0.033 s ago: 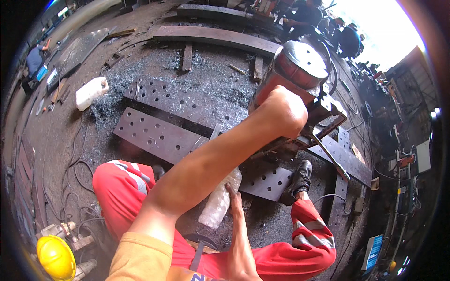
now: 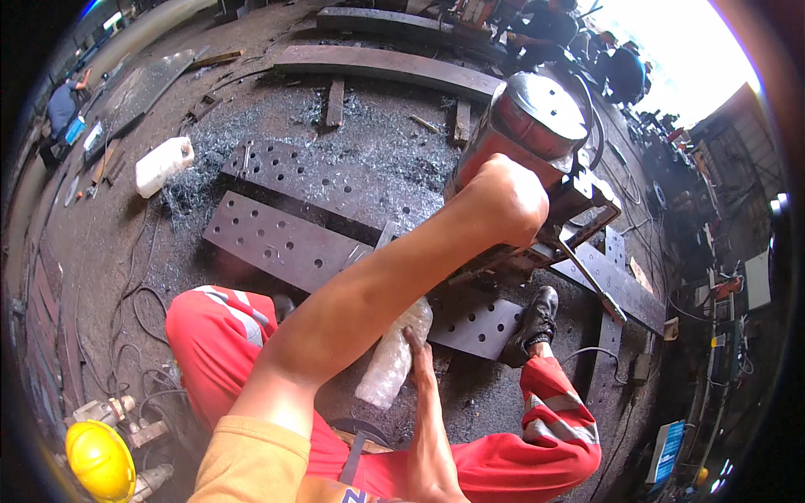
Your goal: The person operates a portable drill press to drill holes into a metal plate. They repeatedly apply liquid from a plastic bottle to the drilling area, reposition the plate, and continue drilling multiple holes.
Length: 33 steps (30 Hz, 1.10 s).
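A magnetic drill (image 2: 545, 109) with a silver-topped, reddish motor stands upright on the drilled steel plates at the upper right. My left hand (image 2: 509, 201) reaches across to it, wrist bent, closed on a part of its near side; the fingers and the exact part are hidden. Below that hand a metal feed lever (image 2: 594, 281) slants down to the right. My right hand (image 2: 417, 342) is wrapped round a clear, crumpled plastic bottle (image 2: 387, 369), tilted between my legs. My left forearm covers part of a steel plate (image 2: 277, 239) with rows of round holes.
Metal shavings (image 2: 369, 159) litter the ground around the plates. A white jerrycan (image 2: 163, 166) lies at the left, a yellow hard hat (image 2: 101, 459) at the lower left. Long steel beams (image 2: 386, 67) lie behind. Cables (image 2: 138, 293) trail along the floor. Other people (image 2: 620, 71) are far off.
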### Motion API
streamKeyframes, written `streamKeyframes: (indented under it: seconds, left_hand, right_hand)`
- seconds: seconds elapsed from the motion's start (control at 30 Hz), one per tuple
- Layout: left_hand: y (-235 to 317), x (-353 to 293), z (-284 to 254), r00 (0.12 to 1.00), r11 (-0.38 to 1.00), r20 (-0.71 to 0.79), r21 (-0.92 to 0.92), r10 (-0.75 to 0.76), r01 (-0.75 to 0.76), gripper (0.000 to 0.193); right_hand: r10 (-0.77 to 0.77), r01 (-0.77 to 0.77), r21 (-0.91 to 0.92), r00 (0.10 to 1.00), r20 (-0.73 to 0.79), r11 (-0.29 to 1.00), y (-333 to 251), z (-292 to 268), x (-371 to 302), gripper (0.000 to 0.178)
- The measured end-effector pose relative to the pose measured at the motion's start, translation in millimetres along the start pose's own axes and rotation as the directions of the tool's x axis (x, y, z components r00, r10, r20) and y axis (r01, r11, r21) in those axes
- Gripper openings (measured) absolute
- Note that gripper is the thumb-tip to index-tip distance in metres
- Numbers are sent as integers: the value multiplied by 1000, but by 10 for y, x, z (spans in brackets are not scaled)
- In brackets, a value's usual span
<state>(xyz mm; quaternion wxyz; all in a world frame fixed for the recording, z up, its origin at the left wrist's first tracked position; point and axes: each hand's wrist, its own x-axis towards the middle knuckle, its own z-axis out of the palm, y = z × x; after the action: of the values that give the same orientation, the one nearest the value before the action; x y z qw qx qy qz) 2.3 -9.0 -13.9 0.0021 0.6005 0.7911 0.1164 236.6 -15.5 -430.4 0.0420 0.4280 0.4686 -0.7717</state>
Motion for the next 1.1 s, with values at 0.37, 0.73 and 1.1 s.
streamKeyframes:
  seconds: [0.37, 0.73, 1.1]
  left_hand:
    - [-65, 7, 111, 993, 999, -106, 16, 49, -48, 15]
    - [-4, 2, -26, 998, 999, 58, 48, -25, 22, 18]
    - [-73, -1, 51, 997, 999, -71, 6, 42, -41, 16]
  right_hand:
    - [-40, 40, -7, 999, -28, 999, 0, 43, 12, 73]
    - [-93, 89, -94, 995, -43, 992, -56, 89, -54, 71]
    - [-377, 335, -434, 926, -12, 836, -243, 261, -221, 71]
